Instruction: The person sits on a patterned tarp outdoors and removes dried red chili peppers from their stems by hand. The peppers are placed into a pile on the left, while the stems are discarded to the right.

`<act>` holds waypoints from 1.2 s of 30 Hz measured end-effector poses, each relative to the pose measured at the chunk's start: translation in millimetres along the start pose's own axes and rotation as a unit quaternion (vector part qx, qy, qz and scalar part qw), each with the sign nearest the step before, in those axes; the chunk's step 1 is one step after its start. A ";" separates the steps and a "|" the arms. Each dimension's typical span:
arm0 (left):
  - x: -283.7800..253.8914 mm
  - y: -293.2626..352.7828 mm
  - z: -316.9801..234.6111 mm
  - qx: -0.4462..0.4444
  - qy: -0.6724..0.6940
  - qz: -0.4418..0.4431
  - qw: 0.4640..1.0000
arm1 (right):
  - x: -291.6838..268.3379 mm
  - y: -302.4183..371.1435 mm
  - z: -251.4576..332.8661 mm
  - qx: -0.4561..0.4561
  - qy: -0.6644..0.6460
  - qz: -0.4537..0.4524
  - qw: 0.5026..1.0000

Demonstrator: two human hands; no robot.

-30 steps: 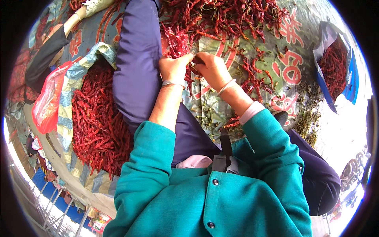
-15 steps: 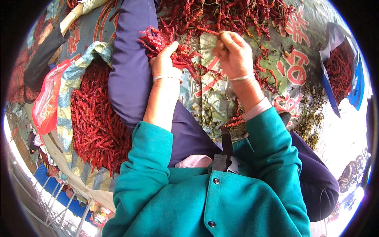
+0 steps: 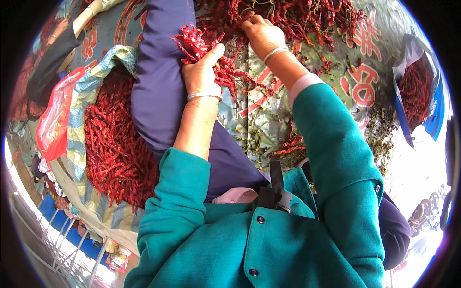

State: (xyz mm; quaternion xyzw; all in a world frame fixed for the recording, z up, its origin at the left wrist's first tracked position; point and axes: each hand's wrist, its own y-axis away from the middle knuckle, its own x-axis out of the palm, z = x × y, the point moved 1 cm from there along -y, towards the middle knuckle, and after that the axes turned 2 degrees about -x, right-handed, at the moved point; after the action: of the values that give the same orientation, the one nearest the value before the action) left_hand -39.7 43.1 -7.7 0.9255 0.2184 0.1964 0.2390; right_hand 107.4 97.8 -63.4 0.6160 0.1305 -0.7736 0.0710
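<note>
My left hand point(image 3: 200, 79) is closed around a bunch of dried red chili peppers point(image 3: 194, 45), thumb on top, beside my purple trouser leg. The bunch fans out past the fingers, and some chilies hang below the thumb. Farther up and to the right, my right hand point(image 3: 265, 36) is at the near edge of a large heap of dried red chilies point(image 3: 307, 17). Its fingers are bent down and pinched onto chilies there; the fingertips are partly hidden. Beneath both hands lies a printed sheet point(image 3: 261, 103) strewn with loose chilies and greenish stems.
A striped woven sack point(image 3: 77, 144) full of red chilies stands left of my leg, with a red plastic bag point(image 3: 57, 120) against it. At the far right is another bag of chilies point(image 3: 417, 89). A co-worker's dark sleeve point(image 3: 53, 72) shows at upper left, metal railings point(image 3: 65, 249) at lower left.
My right hand has moved up and left, from beside the bunch to the edge of the heap. The left hand stays nearly in place, still holding its bunch.
</note>
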 end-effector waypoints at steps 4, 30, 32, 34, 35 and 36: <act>5.6 8.6 1.3 0.004 0.006 0.021 1.000 | -19.5 20.9 -23.3 0.077 -0.223 -0.035 0.971; -3.0 6.1 -0.6 0.116 -0.286 0.090 0.947 | -21.2 51.8 -46.8 -0.081 -0.182 0.089 0.976; -1.0 3.5 -0.6 0.125 -0.271 0.084 0.951 | -27.2 35.2 -23.3 -0.093 -0.170 0.055 0.979; 3.8 8.0 -5.0 0.120 -0.258 0.082 0.955 | -19.8 13.1 -14.5 -0.107 -0.095 0.016 0.990; 0.2 2.8 -4.8 0.067 -0.217 0.081 0.970 | -13.9 3.5 -12.5 -0.137 -0.048 0.007 0.989; -0.5 1.1 -5.9 0.065 -0.185 0.080 0.977 | -9.9 -4.7 -4.9 -0.099 0.038 0.094 0.990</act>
State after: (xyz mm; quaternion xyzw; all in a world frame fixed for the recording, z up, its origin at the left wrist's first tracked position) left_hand -42.6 44.1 -2.5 0.9740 0.1077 0.0251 0.1977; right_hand 113.0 103.2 -54.3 0.6441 0.1503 -0.7230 0.1994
